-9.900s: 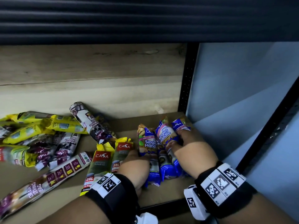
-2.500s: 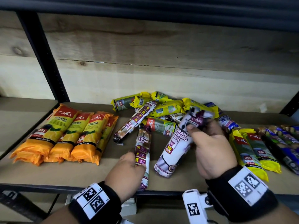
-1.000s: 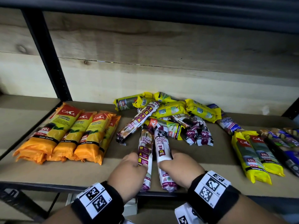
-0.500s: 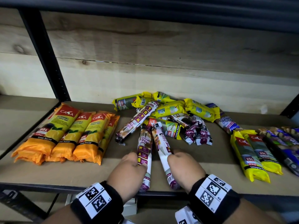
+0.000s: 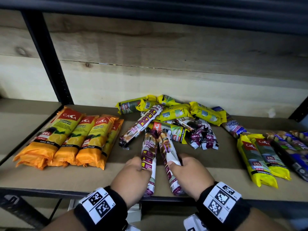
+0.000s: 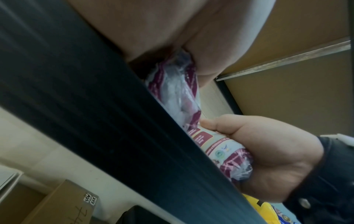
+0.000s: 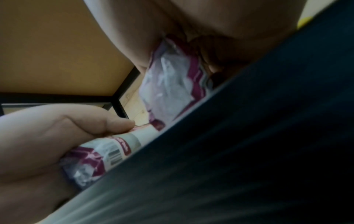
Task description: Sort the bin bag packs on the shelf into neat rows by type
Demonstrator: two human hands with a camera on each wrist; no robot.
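**Hands square up two draw-string packs**

My left hand [image 5: 133, 174] holds the left draw-string pack [image 5: 148, 157], thumb and fingers curled round its lower half at the front of the shelf [image 5: 50, 179]. To my left the orange row [image 5: 66, 139] lies finished, four packs side by side. A second ago both packs lay straight and touching; now the right pack [image 5: 168, 160] has swung, its top still against the left pack's, its bottom splayed out toward my right hand [image 5: 190, 174], which grips it round the middle. So the draw-string row has two packs but isn't neat yet; I judge I must bring the bottoms together again. Behind lies the mixed pile [image 5: 175, 120]: yellow packs, more draw-string packs, one slanting loose [image 5: 141, 125]. Further right the two yellow 25L packs [image 5: 260, 159] sit paired, with the blue packs [image 5: 293, 147] beyond.
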